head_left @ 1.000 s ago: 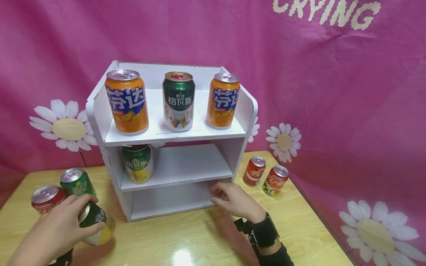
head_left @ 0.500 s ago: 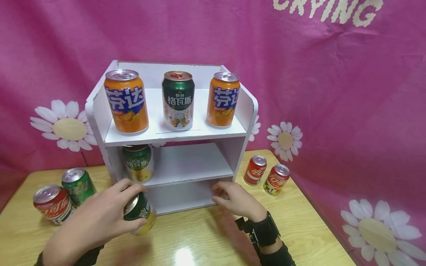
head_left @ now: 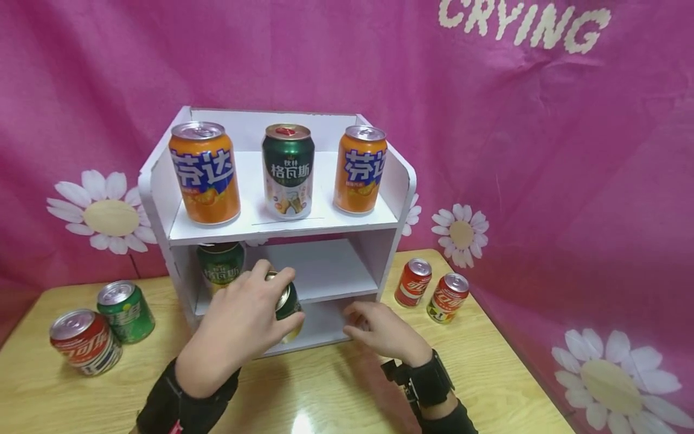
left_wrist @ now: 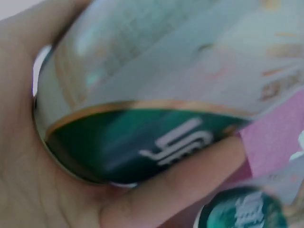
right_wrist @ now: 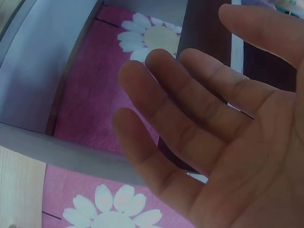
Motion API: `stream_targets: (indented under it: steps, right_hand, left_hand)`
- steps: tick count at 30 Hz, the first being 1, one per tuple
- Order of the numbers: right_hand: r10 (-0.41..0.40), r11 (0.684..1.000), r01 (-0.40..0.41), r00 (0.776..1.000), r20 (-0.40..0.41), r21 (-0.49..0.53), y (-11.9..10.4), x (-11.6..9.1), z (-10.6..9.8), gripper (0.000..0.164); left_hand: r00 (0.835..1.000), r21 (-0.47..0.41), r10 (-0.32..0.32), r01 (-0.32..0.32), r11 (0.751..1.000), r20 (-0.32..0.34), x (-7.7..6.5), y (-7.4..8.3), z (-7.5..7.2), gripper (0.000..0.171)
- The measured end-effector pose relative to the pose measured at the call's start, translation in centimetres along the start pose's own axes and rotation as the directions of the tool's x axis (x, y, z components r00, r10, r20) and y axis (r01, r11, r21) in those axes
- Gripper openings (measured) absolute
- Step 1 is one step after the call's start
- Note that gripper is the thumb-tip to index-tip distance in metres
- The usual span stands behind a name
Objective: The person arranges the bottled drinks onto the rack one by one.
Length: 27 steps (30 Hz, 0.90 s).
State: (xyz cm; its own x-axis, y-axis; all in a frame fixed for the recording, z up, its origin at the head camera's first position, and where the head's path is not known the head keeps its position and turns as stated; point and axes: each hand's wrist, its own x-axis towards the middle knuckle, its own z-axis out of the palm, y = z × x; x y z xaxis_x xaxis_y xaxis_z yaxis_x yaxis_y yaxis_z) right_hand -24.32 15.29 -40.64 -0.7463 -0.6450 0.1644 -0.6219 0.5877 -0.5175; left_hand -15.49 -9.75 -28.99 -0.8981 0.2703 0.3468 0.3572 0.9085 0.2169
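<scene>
My left hand [head_left: 244, 319] grips a green, white and gold drink can [head_left: 288, 304] in front of the white shelf [head_left: 282, 229], near its middle board. In the left wrist view the can [left_wrist: 142, 95] lies across the palm between thumb and fingers. A similar green can [head_left: 219, 262] stands at the left of the middle level, partly hidden behind the hand. My right hand [head_left: 385, 328] is by the shelf's lower right; in the right wrist view its fingers [right_wrist: 156, 114] are relaxed and hold nothing.
On the top board stand two orange cans [head_left: 205, 175] [head_left: 360, 172] with a green can [head_left: 288, 175] between them. A red can [head_left: 87, 342] and a green can [head_left: 127, 313] stand left of the shelf. Two red cans [head_left: 413, 283] [head_left: 448, 298] stand right of it.
My left hand has carried the can rightward from beside the left-hand cans and raised it to the shelf front. My right hand has stayed almost still.
</scene>
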Motion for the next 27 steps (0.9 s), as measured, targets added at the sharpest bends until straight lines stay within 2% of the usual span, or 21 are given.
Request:
stream_targets:
  steps: [5,7,13,20,24,27]
  right_hand:
    - [-0.004,1.000,0.004,1.000,0.000,0.009,0.0,0.0,0.2,0.021]
    - [-0.005,1.000,0.005,1.000,0.002,0.008,0.0,0.0,0.2,0.021]
    - [0.004,1.000,-0.004,1.000,0.003,-0.017,0.0,0.0,0.3,0.022]
    - [0.003,1.000,-0.003,1.000,0.003,-0.024,0.0,0.1,0.2,0.021]
    - [-0.002,1.000,0.002,1.000,0.007,-0.012,0.1,0.1,0.2,0.020]
    - [-0.001,1.000,0.001,1.000,0.010,-0.004,0.1,0.2,0.2,0.019]
  left_hand:
    - [0.992,0.043,-0.006,0.011,0.999,-0.124,1.4,0.7,1.6,0.052]
    - [0.988,0.056,-0.021,0.030,0.998,-0.150,1.8,0.9,2.0,0.054]
    - [0.985,0.059,-0.092,0.101,0.993,-0.144,3.0,1.4,2.4,0.058]
    - [0.982,0.056,-0.130,0.139,0.989,-0.137,4.3,1.5,2.6,0.057]
    - [0.972,0.039,-0.165,0.174,0.984,-0.170,4.7,1.4,2.9,0.054]
    - [0.955,0.027,-0.186,0.197,0.980,-0.231,5.0,1.3,3.4,0.050]
